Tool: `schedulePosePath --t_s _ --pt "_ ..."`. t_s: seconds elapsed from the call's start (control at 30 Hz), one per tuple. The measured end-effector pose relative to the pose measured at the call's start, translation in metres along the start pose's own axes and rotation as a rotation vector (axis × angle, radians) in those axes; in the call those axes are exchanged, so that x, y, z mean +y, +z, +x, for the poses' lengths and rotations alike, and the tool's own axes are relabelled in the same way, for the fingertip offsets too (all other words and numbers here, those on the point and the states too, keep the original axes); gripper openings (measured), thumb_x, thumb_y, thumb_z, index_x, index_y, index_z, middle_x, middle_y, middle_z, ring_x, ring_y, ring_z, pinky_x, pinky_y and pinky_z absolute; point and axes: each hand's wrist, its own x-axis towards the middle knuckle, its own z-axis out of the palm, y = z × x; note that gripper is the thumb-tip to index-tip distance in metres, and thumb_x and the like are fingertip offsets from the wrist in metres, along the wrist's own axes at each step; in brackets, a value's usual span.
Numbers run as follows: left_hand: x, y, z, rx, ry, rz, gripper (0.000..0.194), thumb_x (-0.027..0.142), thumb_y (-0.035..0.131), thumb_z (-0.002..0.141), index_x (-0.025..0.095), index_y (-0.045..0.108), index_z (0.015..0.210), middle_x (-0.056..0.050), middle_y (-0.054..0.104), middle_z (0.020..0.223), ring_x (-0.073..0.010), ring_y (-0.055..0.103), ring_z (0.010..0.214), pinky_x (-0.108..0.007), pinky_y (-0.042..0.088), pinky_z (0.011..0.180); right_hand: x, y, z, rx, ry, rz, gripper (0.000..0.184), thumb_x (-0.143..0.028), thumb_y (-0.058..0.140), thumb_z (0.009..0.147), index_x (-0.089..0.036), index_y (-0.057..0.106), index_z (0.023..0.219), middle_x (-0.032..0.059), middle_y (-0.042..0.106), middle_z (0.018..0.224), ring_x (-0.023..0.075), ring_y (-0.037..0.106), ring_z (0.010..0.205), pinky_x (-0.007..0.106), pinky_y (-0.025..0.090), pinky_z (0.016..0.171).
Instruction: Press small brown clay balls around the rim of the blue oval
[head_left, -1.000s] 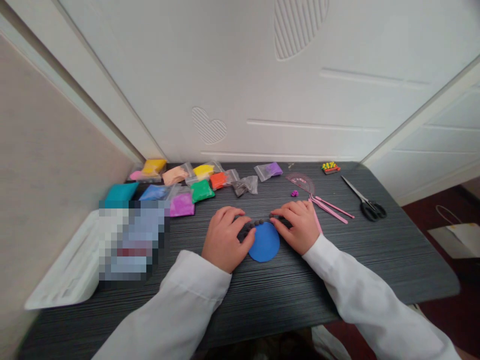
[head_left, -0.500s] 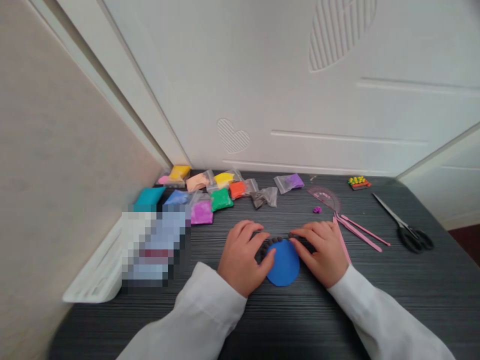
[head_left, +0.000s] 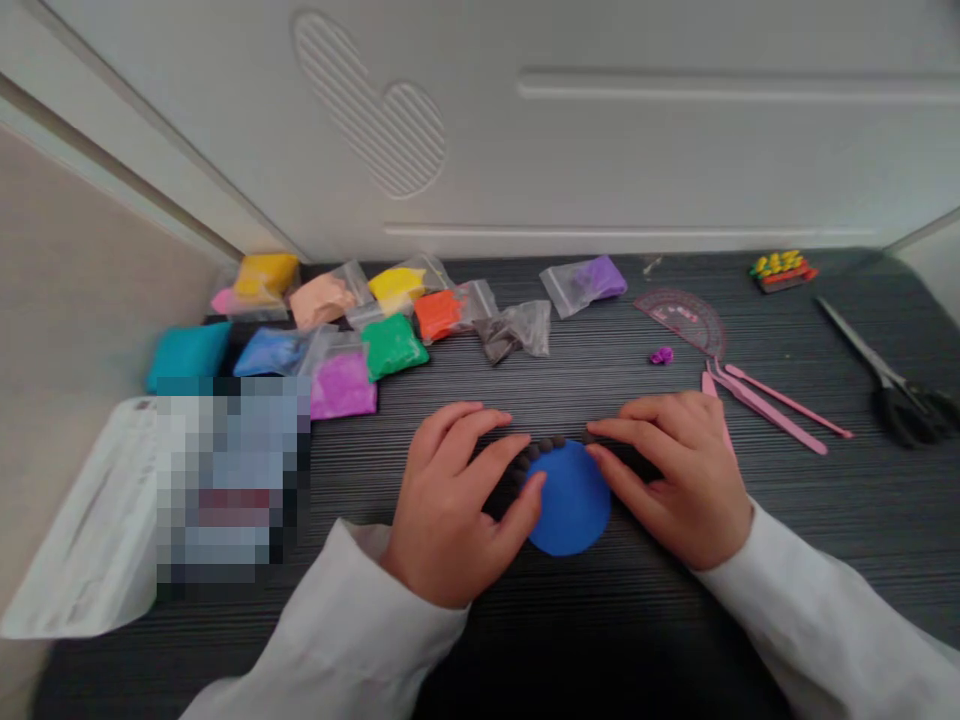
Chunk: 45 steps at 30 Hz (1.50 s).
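A flat blue disc point(head_left: 570, 500) lies on the dark table, with a row of small dark clay balls point(head_left: 551, 444) curving along its upper left rim. My left hand point(head_left: 465, 500) curls around that side, its thumb on the disc's left edge and its forefinger against the balls, partly hiding them. At the upper right rim, my right hand point(head_left: 675, 475) pinches a small dark clay ball point(head_left: 588, 437) between thumb and forefinger. Beneath and beyond this hand is a pink flat tool point(head_left: 726, 415), partly covered.
Bags of coloured clay, including green point(head_left: 394, 347) and purple point(head_left: 345, 386), stand at the back left. A protractor point(head_left: 686, 318), pink tweezers point(head_left: 772, 410), a purple clay lump point(head_left: 661, 356) and black-handled scissors point(head_left: 896, 395) lie to the right. A white panel point(head_left: 450, 200) rises behind the table.
The camera view has tilted down and come closer, so the table things look larger. Both hands stay at the disc's rim in nearly the same pose.
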Motion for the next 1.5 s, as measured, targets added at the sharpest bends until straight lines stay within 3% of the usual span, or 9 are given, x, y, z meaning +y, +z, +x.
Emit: schedulePosePath --t_s 0.4,0.63,1.37,1.5 --pt "0.0018 -0.0002 0.0003 -0.006 0.0 0.043 0.029 0.024 0.062 0.065 0.024 0.061 0.094 -0.003 0.058 0.102 -0.0259 0.044 0.106 -0.045 0.039 0.088 0.0002 -0.0008 -0.0007 -0.032 -0.037 -0.002 0.017 -0.031 0.06 0.07 -0.027 0.062 0.086 0.0006 0.06 0.078 0.0163 0.049 0.071 0.038 0.032 0.069" --pt "0.0034 0.0028 0.0029 -0.001 -0.041 0.051 0.019 0.022 0.06 0.066 0.023 0.062 0.085 -0.002 0.058 0.099 -0.0248 0.045 0.104 -0.045 0.037 0.09 0.0009 -0.0003 -0.0004 -0.027 -0.053 -0.005 0.018 -0.031 0.06 0.071 -0.027 0.061 0.088 0.0006 0.059 0.078 0.016 0.049 0.072 0.037 0.032 0.069" --pt "0.0057 0.0069 0.0032 0.023 -0.035 0.053 0.012 0.02 0.058 0.068 0.021 0.063 0.079 -0.003 0.057 0.098 -0.0224 0.042 0.106 -0.04 0.036 0.092 -0.0006 -0.0001 -0.0004 0.0 -0.04 -0.022 0.016 -0.032 0.059 0.071 -0.026 0.063 0.086 0.0012 0.06 0.079 0.0168 0.051 0.075 0.038 0.032 0.072" --pt "0.0057 0.0065 0.0034 0.02 -0.039 0.045 0.018 0.022 0.058 0.069 0.019 0.062 0.086 -0.004 0.057 0.098 -0.0224 0.042 0.105 -0.041 0.036 0.092 -0.001 0.0005 -0.0003 0.0 -0.04 -0.019 0.017 -0.032 0.06 0.071 -0.026 0.063 0.086 0.001 0.059 0.079 0.0164 0.051 0.074 0.037 0.032 0.072"
